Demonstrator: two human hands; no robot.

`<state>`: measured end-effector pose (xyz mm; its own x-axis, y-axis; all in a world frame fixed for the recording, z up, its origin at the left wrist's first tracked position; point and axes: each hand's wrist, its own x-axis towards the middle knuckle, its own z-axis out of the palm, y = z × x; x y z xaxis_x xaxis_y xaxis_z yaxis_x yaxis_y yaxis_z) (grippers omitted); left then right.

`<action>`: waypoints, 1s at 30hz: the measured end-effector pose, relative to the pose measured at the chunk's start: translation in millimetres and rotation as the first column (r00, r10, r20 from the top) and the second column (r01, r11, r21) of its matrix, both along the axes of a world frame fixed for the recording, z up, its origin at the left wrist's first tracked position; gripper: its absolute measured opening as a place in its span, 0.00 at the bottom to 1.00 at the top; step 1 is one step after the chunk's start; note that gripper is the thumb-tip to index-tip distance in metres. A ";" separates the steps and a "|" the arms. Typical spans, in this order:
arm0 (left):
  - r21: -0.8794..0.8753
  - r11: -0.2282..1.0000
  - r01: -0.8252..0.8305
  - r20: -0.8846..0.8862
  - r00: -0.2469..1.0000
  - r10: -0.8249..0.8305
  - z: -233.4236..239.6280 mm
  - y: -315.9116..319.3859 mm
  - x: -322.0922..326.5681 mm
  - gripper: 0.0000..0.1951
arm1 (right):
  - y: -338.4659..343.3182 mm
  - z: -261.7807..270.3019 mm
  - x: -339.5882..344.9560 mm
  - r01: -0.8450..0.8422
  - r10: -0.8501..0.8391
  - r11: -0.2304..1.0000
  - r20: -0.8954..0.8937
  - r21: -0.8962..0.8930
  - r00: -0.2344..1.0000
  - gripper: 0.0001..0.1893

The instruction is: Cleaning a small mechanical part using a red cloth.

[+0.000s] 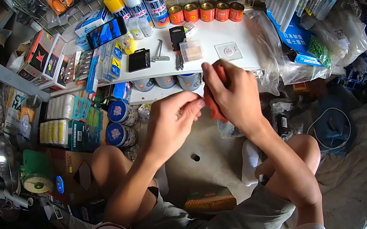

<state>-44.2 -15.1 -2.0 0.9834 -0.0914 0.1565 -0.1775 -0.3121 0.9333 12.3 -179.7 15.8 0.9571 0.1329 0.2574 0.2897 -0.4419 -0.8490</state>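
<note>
My right hand (239,94) is closed around a crumpled red-orange cloth (217,112), in front of the white shelf's edge. Beside it, my left hand (174,120) has its thumb and fingertips pressed together close to the cloth; whether something small is pinched there is hidden. Beyond my hands, on the white shelf (206,34), lie a clear plastic box (191,51), several small metal bits (179,61), a black flat case (139,60), a black holder (177,37) and a metal T-shaped tool (159,54).
Spray cans (154,4) and several small orange-red tins (206,12) line the back. A phone (106,33) leans at left, near boxes (41,58). Blue-lidded tubs (116,134) stand below. A small black cylinder (195,157) is on the floor. Plastic bags (270,52) hang at right.
</note>
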 end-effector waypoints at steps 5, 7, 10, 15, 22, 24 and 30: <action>0.390 0.910 -0.139 0.564 0.817 -0.117 -5.3 -3.5 9.0 0.08 | -7.2 -29.8 9.7 -0.059 0.064 0.997 -0.104 0.049 0.993 0.20; 0.286 0.958 -0.020 0.177 0.984 -0.033 -4.3 4.6 4.4 0.05 | 1.0 -9.4 -1.1 -0.069 0.069 0.998 -0.274 0.011 0.959 0.20; -0.346 0.932 0.110 -0.269 0.940 -0.211 -6.7 6.8 2.4 0.10 | -3.5 -9.1 -9.4 -0.046 0.070 0.997 0.432 -0.067 0.899 0.14; -0.739 0.672 0.055 -0.406 0.760 -0.508 -1.2 4.4 0.1 0.11 | -12.5 1.9 -8.0 -0.078 0.199 0.974 0.649 -0.211 0.734 0.14; 0.105 0.992 0.074 0.161 0.983 -0.091 -8.5 -5.4 0.5 0.07 | -0.6 -11.5 6.8 -0.014 0.029 0.998 -0.268 0.058 0.963 0.23; 0.051 0.992 0.111 0.101 0.988 -0.116 -9.1 -6.4 -0.3 0.08 | 2.3 -6.7 0.2 0.020 -0.016 1.000 -0.177 0.018 0.984 0.22; -0.281 0.932 0.228 -0.061 0.965 -0.254 -14.0 -5.0 1.6 0.15 | -1.9 0.3 -4.9 0.077 -0.024 0.988 0.362 -0.134 0.932 0.20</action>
